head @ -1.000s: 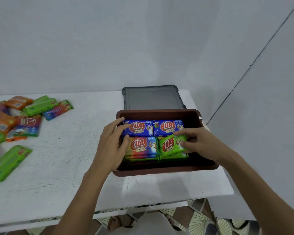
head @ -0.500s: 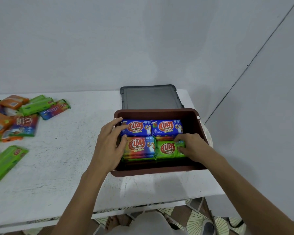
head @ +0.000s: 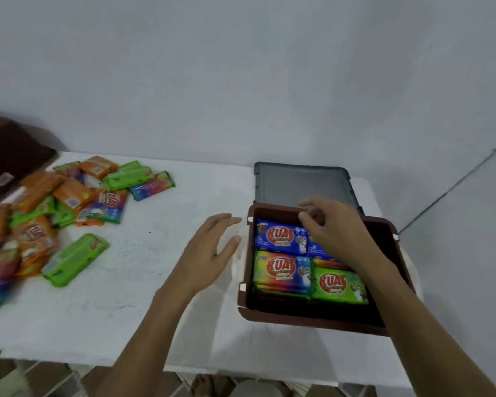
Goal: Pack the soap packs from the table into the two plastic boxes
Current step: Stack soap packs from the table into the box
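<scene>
1. Head view: a brown rectangular plastic box sits at the right end of the white counter, with a grey flat lid lying just behind it.
2. Inside, soap packs lie flat and label up in two rows: a blue pack at the back left, a rainbow-coloured pack in front of it, and a green pack at the front right.
3. Their long axes run left to right across the box, and the print reads upright towards the person.
4. A heap of loose orange, green and multicoloured packs lies on the left of the counter, pointing every way. One long green pack sits apart, its long axis slanting from near left to far right.
5. A second dark brown box stands at the far left.
6. The left hand hovers over bare counter beside the box, fingers spread, released and empty.
7. The right hand hangs over the back of the box, fingers loosely curled; nothing shows in it.
8. Likely risk: the box stands close to the counter's right edge, so a push while pressing packs down could shift it outward.
9. A quick grab into the heap could scatter the slick wrappers towards the edge.
10. Packs laid crosswise to the rows would probably waste room and keep the lid from seating.
</scene>
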Tool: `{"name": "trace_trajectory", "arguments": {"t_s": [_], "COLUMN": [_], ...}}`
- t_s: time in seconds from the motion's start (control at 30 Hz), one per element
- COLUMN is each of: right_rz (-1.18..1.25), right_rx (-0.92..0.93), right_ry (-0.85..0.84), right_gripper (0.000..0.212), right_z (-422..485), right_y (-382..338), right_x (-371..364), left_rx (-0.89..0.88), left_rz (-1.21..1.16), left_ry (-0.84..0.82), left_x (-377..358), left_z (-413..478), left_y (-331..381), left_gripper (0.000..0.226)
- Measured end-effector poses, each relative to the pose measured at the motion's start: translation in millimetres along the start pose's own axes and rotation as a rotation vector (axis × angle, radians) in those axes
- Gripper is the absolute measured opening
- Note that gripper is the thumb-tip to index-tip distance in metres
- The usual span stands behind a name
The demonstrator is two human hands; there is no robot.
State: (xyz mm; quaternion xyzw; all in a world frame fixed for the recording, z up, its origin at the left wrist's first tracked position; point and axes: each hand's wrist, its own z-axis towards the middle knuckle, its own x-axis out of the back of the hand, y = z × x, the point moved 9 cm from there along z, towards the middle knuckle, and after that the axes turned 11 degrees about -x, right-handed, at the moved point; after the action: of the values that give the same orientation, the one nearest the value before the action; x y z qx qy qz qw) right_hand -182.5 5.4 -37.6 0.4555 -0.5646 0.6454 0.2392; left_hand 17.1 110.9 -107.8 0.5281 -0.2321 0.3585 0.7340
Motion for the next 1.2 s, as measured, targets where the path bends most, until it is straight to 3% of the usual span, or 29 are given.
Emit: {"name": "trace_trajectory", "arguments": {"t_s": [0.27,0.43,0.57,0.8,1.03,1.2], "right_rz": [0.075,-0.102,-0.182,-0.255,-0.369,-0.415], "right_rx": [0.22,0.317,0.332,0.284,0.417,0.43], "right_ry": [-0.181,-0.33,-0.431,-0.493,-0.457,-0.396], "right_gripper": [0.036,0.06,0.077,0.099,0.103,0.104], "right_z": [80,134,166,193,192,175], "right_y": [-135,-205,-234,-242,-248,-234], "right_x": [-110,-203,-262,-309,-310,-293], "left_rx": [0.211,0.323,0.309,0.288,0.24,0.249], "left_rz": [0.247,0.353,0.461,0.489,0.454,0.411], "left_ry": [0.052,-0.051,-0.221,-0.367,-0.383,-0.302], "left_x": [122,160,154,139,145,153], "left_z": [3,28,48,65,67,61], "left_y": [-153,-227,-266,-302,-305,-287], "left_gripper": [0.034,0.043,0.055,0.063,0.069,0.081]}}
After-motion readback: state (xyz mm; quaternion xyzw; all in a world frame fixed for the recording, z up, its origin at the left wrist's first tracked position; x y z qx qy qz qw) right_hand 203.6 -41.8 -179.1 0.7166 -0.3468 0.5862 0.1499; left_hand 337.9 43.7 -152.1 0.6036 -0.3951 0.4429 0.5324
